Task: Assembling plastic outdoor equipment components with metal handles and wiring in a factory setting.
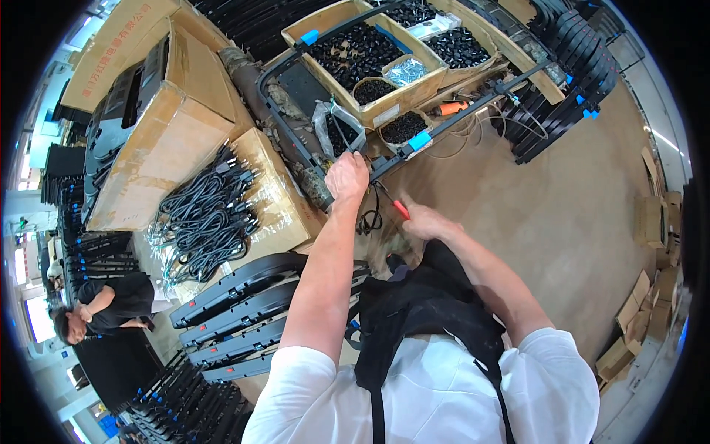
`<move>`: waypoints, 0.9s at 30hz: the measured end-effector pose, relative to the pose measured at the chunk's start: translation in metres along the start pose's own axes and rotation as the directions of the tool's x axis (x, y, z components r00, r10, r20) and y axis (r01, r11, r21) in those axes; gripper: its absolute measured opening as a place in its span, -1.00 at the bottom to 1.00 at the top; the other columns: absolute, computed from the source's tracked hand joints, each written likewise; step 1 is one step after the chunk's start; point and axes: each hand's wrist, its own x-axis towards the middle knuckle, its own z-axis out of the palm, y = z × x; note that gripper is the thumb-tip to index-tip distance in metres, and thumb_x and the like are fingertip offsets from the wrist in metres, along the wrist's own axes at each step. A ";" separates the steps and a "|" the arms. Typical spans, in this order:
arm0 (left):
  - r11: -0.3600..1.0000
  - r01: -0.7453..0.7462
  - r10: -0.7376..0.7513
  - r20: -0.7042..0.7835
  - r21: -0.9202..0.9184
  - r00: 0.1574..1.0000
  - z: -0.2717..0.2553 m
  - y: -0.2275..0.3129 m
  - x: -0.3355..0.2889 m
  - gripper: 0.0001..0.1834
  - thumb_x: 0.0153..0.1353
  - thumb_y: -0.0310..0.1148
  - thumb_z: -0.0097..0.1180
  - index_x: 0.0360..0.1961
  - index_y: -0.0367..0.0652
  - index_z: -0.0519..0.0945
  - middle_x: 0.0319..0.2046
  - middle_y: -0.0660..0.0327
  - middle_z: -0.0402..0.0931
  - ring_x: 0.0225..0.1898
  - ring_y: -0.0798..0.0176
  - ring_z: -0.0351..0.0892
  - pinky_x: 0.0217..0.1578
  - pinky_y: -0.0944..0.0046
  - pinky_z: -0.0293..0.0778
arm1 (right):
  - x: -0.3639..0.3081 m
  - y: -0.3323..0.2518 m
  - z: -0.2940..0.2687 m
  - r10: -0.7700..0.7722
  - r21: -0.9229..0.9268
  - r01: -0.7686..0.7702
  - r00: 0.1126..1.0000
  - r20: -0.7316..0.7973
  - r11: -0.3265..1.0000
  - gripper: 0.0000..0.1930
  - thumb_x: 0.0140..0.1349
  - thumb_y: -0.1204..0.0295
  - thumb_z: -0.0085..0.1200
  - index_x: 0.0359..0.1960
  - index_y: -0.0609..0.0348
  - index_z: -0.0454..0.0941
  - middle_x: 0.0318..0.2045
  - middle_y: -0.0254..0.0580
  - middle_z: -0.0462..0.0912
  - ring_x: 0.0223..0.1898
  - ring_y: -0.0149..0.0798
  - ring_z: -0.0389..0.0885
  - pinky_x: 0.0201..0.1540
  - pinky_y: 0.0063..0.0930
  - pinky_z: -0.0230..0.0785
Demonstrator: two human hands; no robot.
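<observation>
- The left hand (346, 177) is closed in a fist around the corner of a black metal tube frame (266, 78), right where its near rail meets the side rail
- The right hand (423, 220) is curled around a small red-handled tool (400, 209); the red grip sticks out from the fingers toward the frame, and its working tip is too small to make out
- The two hands sit near each other, the right one lower and just to the right of the left
- The frame lies tilted across open brown cardboard boxes (384, 103) filled with small black parts, and blue clips (419, 140) mark its rails
- A thin black cable (370, 219) hangs looped below the left hand
- Left of the hands, a bundle of coiled black power cords (203, 218) rests on a flattened cardboard box (277, 196)
- Stacked black plastic panels (237, 311) lie under the left forearm
- An orange-handled tool (451, 108) lies beside the boxes, beyond the frame
- Another person in a black shirt (118, 300) stands at the far left, well apart from the hands
</observation>
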 end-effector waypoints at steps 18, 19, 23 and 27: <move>0.993 0.095 -0.090 0.064 -0.067 0.994 -0.035 -0.005 0.008 -0.59 0.45 -0.01 0.12 -0.14 -0.18 0.67 -0.26 -0.12 0.73 -0.12 -0.25 0.74 -0.07 -0.17 0.62 | 0.238 0.167 -0.012 0.347 0.644 -0.238 0.937 -0.046 0.727 -0.70 0.30 0.26 0.30 0.00 -0.21 0.48 -0.32 -0.32 0.67 -0.29 -0.23 0.64 -0.27 -0.16 0.50; 0.956 -0.017 0.024 0.020 -0.292 1.000 -0.050 0.037 0.027 -0.62 0.44 -0.04 0.16 -0.08 -0.18 0.68 -0.24 -0.08 0.74 -0.10 -0.23 0.74 -0.05 -0.14 0.61 | 0.235 0.253 -0.118 0.328 0.605 -0.176 0.933 -0.149 0.777 -0.70 0.30 0.26 0.30 0.00 -0.21 0.48 -0.32 -0.32 0.67 -0.29 -0.23 0.64 -0.27 -0.16 0.50; 0.995 -0.056 -0.012 -0.632 -0.087 0.775 -0.204 0.008 0.096 -0.83 0.39 -0.33 0.22 -0.09 -0.18 0.68 -0.26 -0.05 0.67 -0.22 -0.17 0.66 -0.17 -0.02 0.58 | 0.291 0.209 -0.063 0.256 0.707 -0.163 0.966 -0.026 0.688 -0.79 0.35 0.30 0.27 -0.02 -0.08 0.65 -0.22 -0.23 0.74 -0.22 -0.14 0.73 -0.21 -0.19 0.57; 0.991 0.104 0.030 -0.887 0.088 0.461 -0.379 -0.047 0.170 -0.75 0.31 -0.31 0.28 -0.08 -0.22 0.65 -0.27 0.11 0.65 -0.20 0.00 0.63 -0.11 0.02 0.54 | 0.242 0.123 -0.040 0.387 0.705 -0.411 0.899 0.207 0.578 -0.76 0.29 0.40 0.30 -0.09 0.29 0.72 -0.29 -0.15 0.76 -0.25 -0.14 0.76 -0.27 -0.23 0.58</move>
